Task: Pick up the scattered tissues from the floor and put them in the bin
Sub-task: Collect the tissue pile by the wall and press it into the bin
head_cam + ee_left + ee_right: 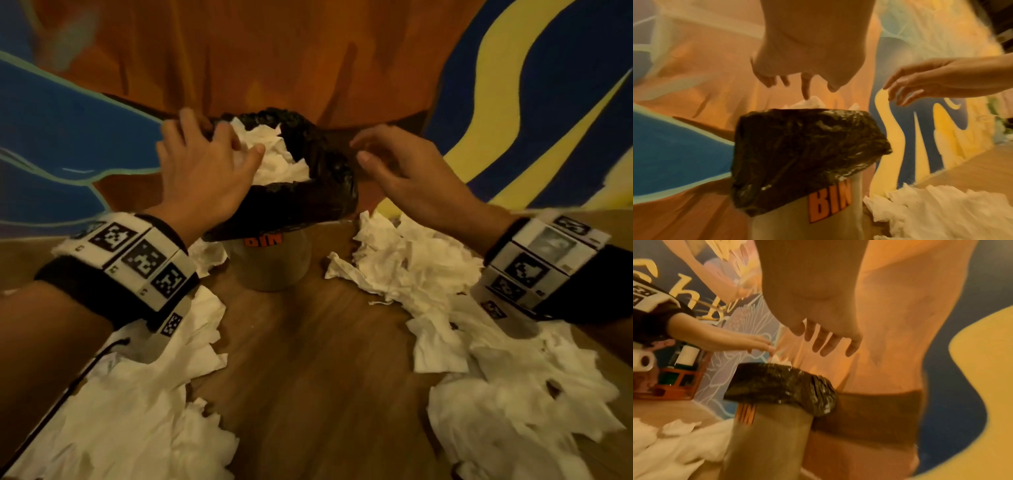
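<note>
A tan bin [270, 263] with a black liner [301, 202] stands on the wooden floor against the wall. White tissues [274, 157] are heaped above its rim. My left hand [205, 164] is spread over the bin's left side, and its straight fingers [805, 91] touch the heaped tissues [813, 102]. My right hand [394, 161] hovers beside the bin's right rim, fingers relaxed and holding nothing; the right wrist view shows this hand [828, 337] above the liner [781, 386]. Scattered tissues lie on the floor left [137, 411] and right [496, 377] of the bin.
A painted wall [513, 102] rises directly behind the bin. An orange crate [674, 382] holding rolls and a paper roll [643, 361] sit on the floor to the left. A dark cable [85, 370] crosses the left tissue pile. Bare wood floor [308, 377] runs between the piles.
</note>
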{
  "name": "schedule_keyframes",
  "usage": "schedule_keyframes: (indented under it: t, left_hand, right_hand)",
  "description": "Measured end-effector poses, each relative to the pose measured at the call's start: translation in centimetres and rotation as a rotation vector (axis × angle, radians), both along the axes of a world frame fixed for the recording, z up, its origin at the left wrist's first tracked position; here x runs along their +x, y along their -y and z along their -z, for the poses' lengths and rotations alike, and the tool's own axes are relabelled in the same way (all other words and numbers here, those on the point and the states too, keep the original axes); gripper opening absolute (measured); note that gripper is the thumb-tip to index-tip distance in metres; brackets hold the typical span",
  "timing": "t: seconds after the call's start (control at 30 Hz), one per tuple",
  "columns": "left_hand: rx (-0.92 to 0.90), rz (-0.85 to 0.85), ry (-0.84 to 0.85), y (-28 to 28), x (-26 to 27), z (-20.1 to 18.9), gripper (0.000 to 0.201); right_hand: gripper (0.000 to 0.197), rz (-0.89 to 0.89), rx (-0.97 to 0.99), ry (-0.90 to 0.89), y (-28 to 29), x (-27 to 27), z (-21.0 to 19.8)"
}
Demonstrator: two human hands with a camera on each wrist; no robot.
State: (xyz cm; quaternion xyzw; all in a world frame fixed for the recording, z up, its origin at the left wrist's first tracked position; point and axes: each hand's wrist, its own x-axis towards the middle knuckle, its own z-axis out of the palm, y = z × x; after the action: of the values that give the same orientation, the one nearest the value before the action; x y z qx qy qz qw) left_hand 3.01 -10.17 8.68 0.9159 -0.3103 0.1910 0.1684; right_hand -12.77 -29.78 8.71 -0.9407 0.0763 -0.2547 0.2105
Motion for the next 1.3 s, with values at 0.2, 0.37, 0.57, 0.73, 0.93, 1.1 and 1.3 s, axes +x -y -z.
schedule_keyframes:
  t: [0.2,0.37,0.57,0.73,0.93,1.1,1.3]
  left_hand:
    - [-0.063,0.337,0.189,2.2,-8.4,3.2,0.037]
    - [0.160,0.709,-0.192,4.3,-17.8,10.4,0.039]
    - [0.440,1.073,-0.551,5.1,-24.8,20.1,0.061]
    - [0.611,1.101,-0.488,4.7,-26.6,21.9,0.060]
    - [0.527,0.992,-0.571,3.3,-24.1,21.5,0.021]
    - [0.178,0.729,-0.800,2.4,-20.8,18.9,0.004]
    - [0.008,0.585,-0.876,2.4,-17.9,16.0,0.021]
  right_hand:
    - [0.019,0.023,-0.007,-0.476,1.0,-10.6,6.5]
    - [0.017,-0.054,0.112,-0.856,1.1,-19.2,12.1]
    - [0.032,-0.241,0.082,-1.116,-0.7,-25.9,14.6]
    - [0.062,-0.452,-0.255,-1.164,-2.5,-28.1,16.9]
    - [0.045,-0.445,-0.089,-1.287,-3.4,-26.7,16.7]
    - [0.032,-0.302,0.207,-1.063,-2.6,-24.1,13.8]
    - [0.021,-0.087,0.440,-0.678,-1.9,-19.3,8.6]
